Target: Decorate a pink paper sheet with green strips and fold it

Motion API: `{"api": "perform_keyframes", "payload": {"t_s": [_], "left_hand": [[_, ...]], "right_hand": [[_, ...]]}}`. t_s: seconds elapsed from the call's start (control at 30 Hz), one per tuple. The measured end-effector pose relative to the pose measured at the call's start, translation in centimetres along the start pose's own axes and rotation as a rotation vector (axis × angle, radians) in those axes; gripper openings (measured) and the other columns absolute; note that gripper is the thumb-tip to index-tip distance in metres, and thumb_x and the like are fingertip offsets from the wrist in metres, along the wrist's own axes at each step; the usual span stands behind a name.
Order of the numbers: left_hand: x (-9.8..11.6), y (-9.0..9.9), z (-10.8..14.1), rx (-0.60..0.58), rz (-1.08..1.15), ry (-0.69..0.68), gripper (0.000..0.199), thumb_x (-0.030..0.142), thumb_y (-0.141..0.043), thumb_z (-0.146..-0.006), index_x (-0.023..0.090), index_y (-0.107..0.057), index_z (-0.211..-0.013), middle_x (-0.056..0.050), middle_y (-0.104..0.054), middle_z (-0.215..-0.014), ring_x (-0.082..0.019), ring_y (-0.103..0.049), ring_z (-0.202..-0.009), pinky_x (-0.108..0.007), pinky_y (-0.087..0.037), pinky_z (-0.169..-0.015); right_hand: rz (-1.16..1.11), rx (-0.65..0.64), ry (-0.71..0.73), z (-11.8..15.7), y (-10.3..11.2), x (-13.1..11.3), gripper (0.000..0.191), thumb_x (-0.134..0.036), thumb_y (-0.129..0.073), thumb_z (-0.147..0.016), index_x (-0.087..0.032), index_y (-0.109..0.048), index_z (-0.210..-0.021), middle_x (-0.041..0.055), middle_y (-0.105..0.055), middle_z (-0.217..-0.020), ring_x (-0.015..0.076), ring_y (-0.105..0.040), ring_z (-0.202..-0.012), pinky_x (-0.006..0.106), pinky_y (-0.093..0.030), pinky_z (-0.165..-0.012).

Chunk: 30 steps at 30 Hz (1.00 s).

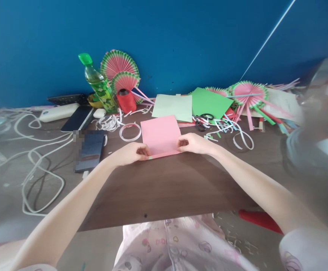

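Note:
A square of pink paper (160, 131) lies flat on the brown table, its near edge turned up in a narrow fold. My left hand (130, 153) pinches the near left corner, where a bit of pale green shows. At the near right corner, my right hand (193, 143) grips the same edge with curled fingers. Just behind the pink sheet are a pale green sheet (172, 106) and a darker green sheet (211, 102). A roll of white tape (130, 132) rests left of the pink paper, and black-handled scissors (202, 122) lie to its right.
Pleated pink-and-green paper fans (120, 64) lean on the blue wall near a green-capped bottle (98, 84) and a red spool (126, 101). Paper scraps (237, 130) lie right. A phone (90, 151) and white cables (43, 169) occupy the left side.

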<state>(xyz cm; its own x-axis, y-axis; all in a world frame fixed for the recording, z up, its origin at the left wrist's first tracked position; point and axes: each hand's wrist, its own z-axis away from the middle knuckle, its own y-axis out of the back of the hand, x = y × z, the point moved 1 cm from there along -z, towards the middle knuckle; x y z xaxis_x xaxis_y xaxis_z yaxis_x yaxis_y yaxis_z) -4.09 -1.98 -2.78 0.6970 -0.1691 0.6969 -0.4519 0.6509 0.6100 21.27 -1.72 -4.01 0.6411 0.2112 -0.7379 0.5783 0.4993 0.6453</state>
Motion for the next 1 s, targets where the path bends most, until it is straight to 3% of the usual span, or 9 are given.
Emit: {"api": "perform_keyframes", "payload": {"t_s": [0.63,1.0], "left_hand": [[0.37,-0.56,-0.07,0.141,-0.142,0.047,0.019,0.033,-0.054,-0.066,0.018,-0.063,-0.073,0.001,-0.065,-0.073,-0.017,-0.059,-0.068,-0.025,-0.041,-0.063],[0.46,-0.56,-0.2,0.143,-0.119,0.036,0.016,0.031,-0.056,-0.066,0.018,-0.062,-0.072,0.0,-0.066,-0.071,-0.016,-0.059,-0.066,-0.025,-0.043,-0.062]], "right_hand": [[0.076,0.028,0.02,0.02,0.12,-0.11,0.004,-0.021,-0.059,-0.068,-0.017,-0.06,-0.068,0.0009,-0.061,-0.073,0.0123,-0.054,-0.064,0.024,-0.038,-0.059],[0.084,0.04,0.012,-0.18,-0.14,0.31,0.002,-0.019,-0.06,-0.068,-0.017,-0.06,-0.068,0.0014,-0.061,-0.074,0.0123,-0.054,-0.064,0.024,-0.039,-0.059]]}}
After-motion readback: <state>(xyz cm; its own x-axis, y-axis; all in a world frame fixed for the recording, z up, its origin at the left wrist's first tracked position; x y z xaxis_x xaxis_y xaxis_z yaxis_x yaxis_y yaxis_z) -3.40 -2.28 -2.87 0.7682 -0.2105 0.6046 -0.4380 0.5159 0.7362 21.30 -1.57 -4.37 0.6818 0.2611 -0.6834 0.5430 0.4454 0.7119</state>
